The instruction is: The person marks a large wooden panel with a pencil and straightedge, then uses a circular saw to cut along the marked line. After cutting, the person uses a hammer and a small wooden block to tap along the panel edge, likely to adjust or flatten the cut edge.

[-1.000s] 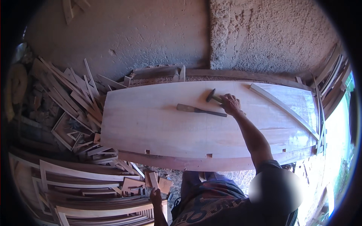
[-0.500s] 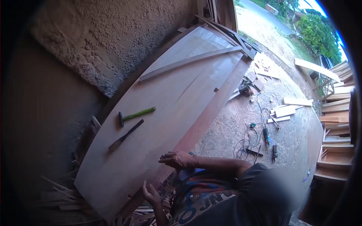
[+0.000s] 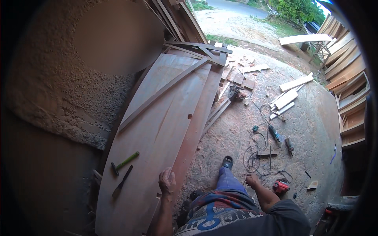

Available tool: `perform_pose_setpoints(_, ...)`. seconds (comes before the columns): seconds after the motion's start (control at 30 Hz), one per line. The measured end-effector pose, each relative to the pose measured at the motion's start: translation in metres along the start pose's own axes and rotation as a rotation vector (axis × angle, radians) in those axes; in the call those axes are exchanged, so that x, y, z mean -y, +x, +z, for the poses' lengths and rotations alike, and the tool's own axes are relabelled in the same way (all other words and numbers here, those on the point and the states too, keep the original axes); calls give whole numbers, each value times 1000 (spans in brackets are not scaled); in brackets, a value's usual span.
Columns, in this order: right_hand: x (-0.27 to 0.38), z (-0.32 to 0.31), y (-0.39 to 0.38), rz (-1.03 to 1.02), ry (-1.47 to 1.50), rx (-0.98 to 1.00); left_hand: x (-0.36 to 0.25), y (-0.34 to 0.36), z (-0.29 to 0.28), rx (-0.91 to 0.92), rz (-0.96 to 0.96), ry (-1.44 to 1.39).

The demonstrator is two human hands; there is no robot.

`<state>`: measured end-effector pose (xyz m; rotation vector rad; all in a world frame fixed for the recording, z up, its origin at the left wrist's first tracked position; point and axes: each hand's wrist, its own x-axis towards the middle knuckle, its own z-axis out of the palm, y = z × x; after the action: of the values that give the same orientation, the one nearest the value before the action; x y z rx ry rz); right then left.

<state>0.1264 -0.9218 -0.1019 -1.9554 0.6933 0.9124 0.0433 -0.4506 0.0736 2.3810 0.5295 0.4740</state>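
Note:
A large flat wooden panel with small notches along its right edge lies to my left. My left hand is over that edge, fingers loosely bent and nothing visible in them; whether it touches the wood I cannot tell. My right hand hangs over the floor on my right, loosely bent and seemingly holding nothing. On the panel's near left part lie a hammer with a green handle and a dark chisel, side by side. A long wooden strip lies slantwise across the far part.
On the rough floor lie a teal angle grinder, tangled cords, a red power tool and a circular saw. Cut boards lie farther right. A rough wall rises left; wooden frames stand right.
Both hands were close together at the panel's near edge. My right hand has swung right, over the floor, and my left now points forward. The view has turned, showing more floor.

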Motion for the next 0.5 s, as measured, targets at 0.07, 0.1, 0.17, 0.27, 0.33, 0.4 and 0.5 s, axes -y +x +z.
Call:
perform_pose_setpoints(0.07, -45, -17, 25, 113, 8, 43, -18, 24, 33, 49, 2, 13)
perform_pose_setpoints(0.1, -35, -23, 35, 81, -66, 52, -24, 41, 45, 62, 7, 59)
perform_pose_setpoints(0.17, -45, -41, 49, -61, -145, 87, -27, 61, 70, 137, 3, 140)
perform_pose_setpoints(0.27, 12, -64, 68, -13, 4, 97, -26, 102, 98, 145, -66, 192)
perform_pose_setpoints(0.33, 37, -99, 91, -35, 154, 46, -32, 132, 124, 215, -78, 229)
perform_pose_setpoints(0.4, 45, -128, 133, -150, 171, -108, -38, 165, 150, 249, -66, 245)
perform_pose_setpoints(0.5, 87, -161, 149, -136, 510, -164, -39, 209, 170, 290, -8, 306)
